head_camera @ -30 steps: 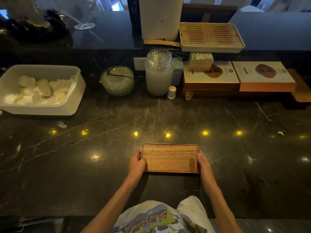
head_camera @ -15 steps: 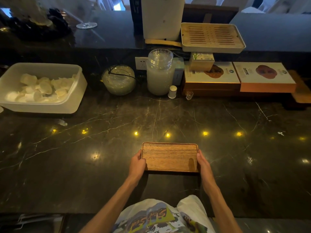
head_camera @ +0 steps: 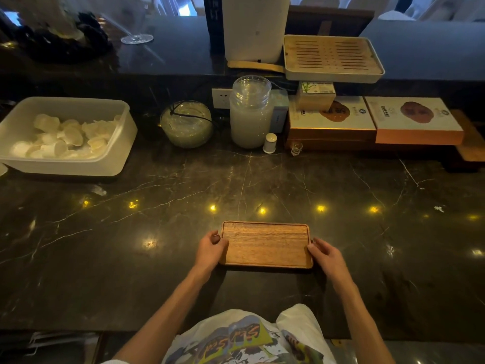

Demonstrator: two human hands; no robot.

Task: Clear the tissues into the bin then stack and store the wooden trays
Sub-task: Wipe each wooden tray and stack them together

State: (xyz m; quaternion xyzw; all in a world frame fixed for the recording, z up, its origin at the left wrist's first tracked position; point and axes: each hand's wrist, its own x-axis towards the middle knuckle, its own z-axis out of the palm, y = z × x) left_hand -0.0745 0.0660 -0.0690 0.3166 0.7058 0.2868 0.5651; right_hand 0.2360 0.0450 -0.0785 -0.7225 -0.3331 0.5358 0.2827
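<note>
Your left hand [head_camera: 211,249] and right hand [head_camera: 326,256] each clasp one end of the tray [head_camera: 266,244], fingers curled round its edges.

This looks like the serving side of a tea bar or café: a long, dark, veined marble desk [head_camera: 341,245] backed by a raised ledge [head_camera: 170,53], a slatted bamboo tea tray [head_camera: 332,57], two flat printed gift boxes [head_camera: 332,114], a tall lidded glass jar [head_camera: 250,111], and the foot of a stemmed glass [head_camera: 137,38].
</note>
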